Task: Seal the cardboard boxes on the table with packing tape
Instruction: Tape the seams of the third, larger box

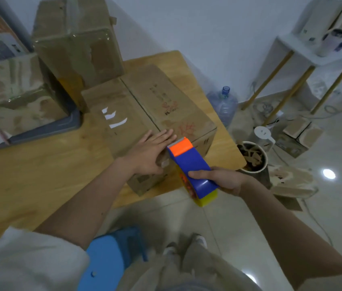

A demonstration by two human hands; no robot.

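A flat cardboard box [145, 106] lies on the wooden table [40, 164], its two top flaps meeting in a centre seam. My left hand [149, 152] presses flat on the near end of the box, fingers straight beside the seam. My right hand [218, 179] grips a blue tape dispenser [193, 164] with an orange cutter head, which sits at the box's near edge just right of my left hand. Two taped boxes stand at the back left: a tall one [77, 45] and a lower one [17, 91] wrapped in shiny tape.
The lower taped box sits on a grey tray [69, 124]. A blue stool [111, 257] stands by my legs. On the floor to the right are a water bottle [224, 101], a bin of cardboard scraps [252, 158], a small box [300, 133], cables and a white shelf [304, 57].
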